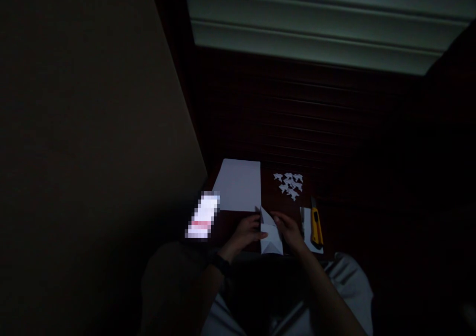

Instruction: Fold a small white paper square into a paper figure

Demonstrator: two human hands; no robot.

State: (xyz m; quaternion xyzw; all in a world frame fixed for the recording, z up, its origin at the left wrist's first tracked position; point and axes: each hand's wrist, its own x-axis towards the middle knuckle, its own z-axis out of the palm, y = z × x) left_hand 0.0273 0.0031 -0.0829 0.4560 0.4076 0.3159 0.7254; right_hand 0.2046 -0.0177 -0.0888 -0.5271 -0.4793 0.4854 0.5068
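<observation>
Light very dim. Left hand and right hand each pinch an edge of the folded paper, which sits between them at the near edge of the table. Risk: in this gloom a crease could run crooked or the paper could slip. The yellow utility knife lies just beside the right hand. I cannot tell whether its blade is out, and a sideways reach might brush it. Farther off are a blank sheet and a cluster of small folded pieces, which a passing arm could easily scatter.
</observation>
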